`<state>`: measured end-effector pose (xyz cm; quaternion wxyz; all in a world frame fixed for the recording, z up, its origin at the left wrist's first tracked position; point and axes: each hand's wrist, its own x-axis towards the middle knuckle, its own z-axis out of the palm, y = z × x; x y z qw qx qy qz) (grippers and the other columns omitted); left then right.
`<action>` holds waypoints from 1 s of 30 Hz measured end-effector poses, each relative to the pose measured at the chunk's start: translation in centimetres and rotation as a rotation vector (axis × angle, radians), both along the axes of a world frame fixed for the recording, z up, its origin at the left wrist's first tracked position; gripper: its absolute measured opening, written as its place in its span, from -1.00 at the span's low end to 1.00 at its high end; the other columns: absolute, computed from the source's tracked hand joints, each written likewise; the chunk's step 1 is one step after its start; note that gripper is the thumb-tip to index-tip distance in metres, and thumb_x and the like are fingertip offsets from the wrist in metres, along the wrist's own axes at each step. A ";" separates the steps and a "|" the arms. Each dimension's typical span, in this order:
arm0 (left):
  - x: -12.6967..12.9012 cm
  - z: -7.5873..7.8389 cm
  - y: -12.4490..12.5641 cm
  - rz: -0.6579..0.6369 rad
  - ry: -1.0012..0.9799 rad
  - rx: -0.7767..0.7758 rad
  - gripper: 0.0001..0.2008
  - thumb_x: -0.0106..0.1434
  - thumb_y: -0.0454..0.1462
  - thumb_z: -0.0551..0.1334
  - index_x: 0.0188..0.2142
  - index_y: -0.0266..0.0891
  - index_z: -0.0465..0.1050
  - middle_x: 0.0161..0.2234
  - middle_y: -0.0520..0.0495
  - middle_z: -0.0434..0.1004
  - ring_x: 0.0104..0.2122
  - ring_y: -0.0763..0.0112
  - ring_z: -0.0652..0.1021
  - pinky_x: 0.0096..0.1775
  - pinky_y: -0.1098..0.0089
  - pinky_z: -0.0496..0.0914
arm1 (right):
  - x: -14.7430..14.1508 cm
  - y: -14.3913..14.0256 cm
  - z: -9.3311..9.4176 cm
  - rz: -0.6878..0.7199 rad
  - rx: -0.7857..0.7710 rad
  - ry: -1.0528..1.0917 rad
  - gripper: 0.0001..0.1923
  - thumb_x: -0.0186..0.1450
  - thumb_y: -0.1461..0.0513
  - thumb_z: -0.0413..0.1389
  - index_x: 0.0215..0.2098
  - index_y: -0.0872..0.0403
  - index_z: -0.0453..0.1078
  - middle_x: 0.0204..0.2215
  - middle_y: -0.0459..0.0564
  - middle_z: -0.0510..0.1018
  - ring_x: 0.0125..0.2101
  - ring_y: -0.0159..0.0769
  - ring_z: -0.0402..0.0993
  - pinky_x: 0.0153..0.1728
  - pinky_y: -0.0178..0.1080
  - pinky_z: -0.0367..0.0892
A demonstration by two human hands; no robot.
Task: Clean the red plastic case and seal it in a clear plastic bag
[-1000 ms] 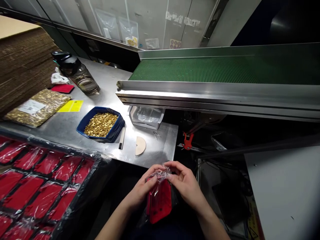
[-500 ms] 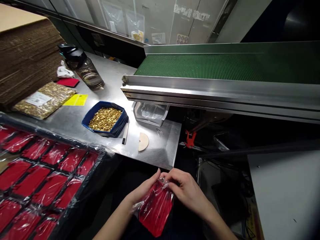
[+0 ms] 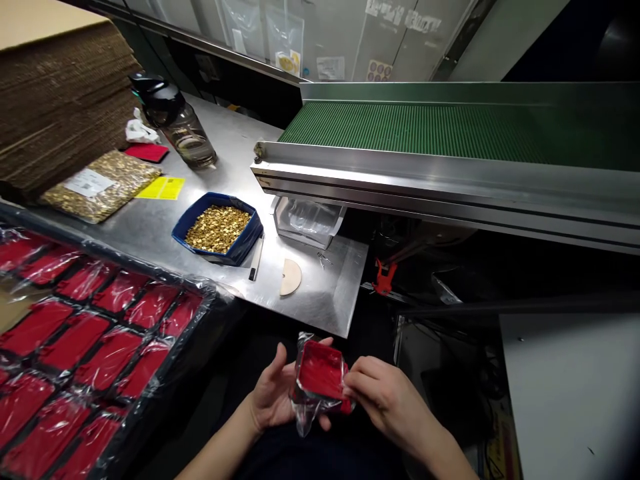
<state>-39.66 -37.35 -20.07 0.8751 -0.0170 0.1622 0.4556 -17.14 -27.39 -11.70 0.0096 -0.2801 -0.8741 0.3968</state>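
Observation:
A red rectangular packet in a clear plastic bag (image 3: 323, 370) lies across my left hand (image 3: 277, 393), low in the middle of the head view. The left palm faces up with fingers behind the packet, their tips showing past its edges, while the thumb stands away from it. My right hand (image 3: 383, 393) pinches the packet's right edge, where the plastic is gathered. How much of the pinch is on plastic alone I cannot tell. Loose plastic hangs from the packet's lower side.
At left, a plastic-lined crate (image 3: 193, 313) holds several red packets. On the metal table (image 3: 330, 293) are a blue tray (image 3: 177, 233) of gold pieces, a half-round wooden piece (image 3: 291, 277), a marker (image 3: 257, 259), a clear bin (image 3: 305, 233) and a bottle (image 3: 193, 137). A green conveyor (image 3: 425, 130) runs right.
The packet has turned from hanging tilted down to lying flatter, facing up. My left hand has opened beneath it with the thumb lifted off; my right hand has shifted to its right edge.

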 end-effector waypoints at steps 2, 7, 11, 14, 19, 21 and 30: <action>0.0 0.0 -0.1 0.002 0.106 0.065 0.08 0.12 0.31 0.32 0.46 -0.06 -0.02 -0.02 -0.33 0.66 -0.35 0.05 0.73 -0.48 0.41 0.47 | -0.1 0.0 0.2 0.027 0.019 -0.037 -0.77 0.54 0.21 -0.03 -0.18 0.00 0.46 -0.26 0.00 0.55 -0.28 -0.23 0.45 -0.27 -0.23 0.29; 0.0 0.3 0.9 0.108 0.568 0.075 -0.27 0.38 0.12 0.21 0.42 0.03 0.06 0.11 -0.24 0.57 -0.27 0.27 0.69 -0.27 0.34 0.52 | -1.1 -0.9 0.6 0.097 -0.110 0.025 -0.83 0.52 0.25 -0.01 -0.21 -0.01 0.39 -0.25 -0.06 0.55 -0.26 -0.28 0.44 -0.23 -0.26 0.27; 0.1 0.8 2.3 0.209 0.912 0.100 -0.52 0.45 0.06 0.13 0.24 -0.08 0.38 0.17 -0.18 0.51 0.06 0.12 0.56 0.12 0.17 0.39 | -1.7 -1.2 1.3 0.032 -0.172 0.120 -0.81 0.53 0.25 -0.04 -0.24 0.01 0.34 -0.28 -0.05 0.51 -0.28 -0.29 0.40 -0.23 -0.26 0.24; 0.7 1.8 3.0 0.301 0.952 0.117 -0.66 0.46 -0.02 0.15 -0.05 -0.17 0.55 0.05 -0.15 0.59 0.06 0.16 0.53 0.17 0.21 0.33 | -2.0 -0.7 2.5 -0.013 -0.253 0.181 -0.77 0.55 0.18 -0.05 -0.26 0.02 0.34 -0.29 -0.06 0.50 -0.28 -0.31 0.39 -0.22 -0.26 0.24; 2.4 3.7 3.8 0.362 0.601 0.062 -0.56 0.49 0.07 0.01 -0.23 -0.19 0.45 -0.27 -0.13 0.64 -0.23 0.22 0.58 -0.07 0.23 0.44 | -2.6 0.2 3.4 -0.043 -0.574 0.289 -0.78 0.46 0.12 0.17 -0.33 0.04 0.44 -0.33 -0.10 0.55 -0.33 -0.36 0.43 -0.26 -0.31 0.27; 2.7 4.0 3.9 0.306 0.564 0.060 -0.43 0.47 0.16 -0.09 -0.25 -0.20 0.45 -0.40 -0.09 0.58 -0.40 0.32 0.52 -0.25 0.32 0.41 | -2.8 0.4 3.0 -0.125 -0.725 0.354 -0.76 0.39 0.10 0.27 -0.38 0.06 0.48 -0.37 -0.10 0.54 -0.35 -0.36 0.42 -0.28 -0.32 0.28; 2.0 3.9 1.4 0.012 0.704 0.024 -0.25 0.28 0.35 0.05 -0.17 -0.28 0.59 -0.31 -0.08 0.57 -0.29 0.29 0.48 -0.12 0.31 0.38 | -2.1 2.0 1.1 -0.408 -0.589 0.520 -0.69 0.42 0.02 0.21 -0.35 0.06 0.55 -0.40 -0.07 0.50 -0.35 -0.33 0.39 -0.29 -0.29 0.25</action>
